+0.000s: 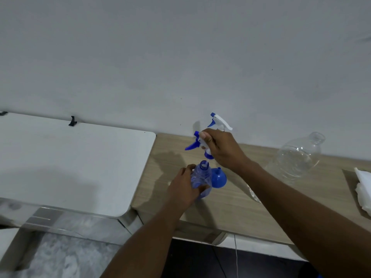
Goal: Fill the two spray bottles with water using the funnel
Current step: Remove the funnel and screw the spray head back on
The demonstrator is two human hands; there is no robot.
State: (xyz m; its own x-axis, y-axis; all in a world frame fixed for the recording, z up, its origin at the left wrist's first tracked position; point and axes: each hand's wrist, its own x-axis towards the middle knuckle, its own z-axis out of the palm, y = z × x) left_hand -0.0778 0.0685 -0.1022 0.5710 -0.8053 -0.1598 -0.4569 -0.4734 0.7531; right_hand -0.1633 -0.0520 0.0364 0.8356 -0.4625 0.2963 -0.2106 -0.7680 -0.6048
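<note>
My left hand (183, 186) grips a clear blue spray bottle (201, 178) standing on the wooden table (230, 205); its neck is open. Just above it, my right hand (221, 147) holds the blue and white trigger head (195, 142), lifted off that bottle. A blue funnel (218, 178) lies mouth-down on the table right beside the bottle. Behind my right hand, the trigger head of the second spray bottle (219, 121) shows against the wall; its body is hidden. A large clear plastic water bottle (297, 157) stands uncapped at the right.
A white table (70, 163) adjoins the wooden one on the left. White cloth or paper (364, 189) lies at the far right edge. A white wall runs right behind both tables. Below are grey flooring and a thin cable (236, 255).
</note>
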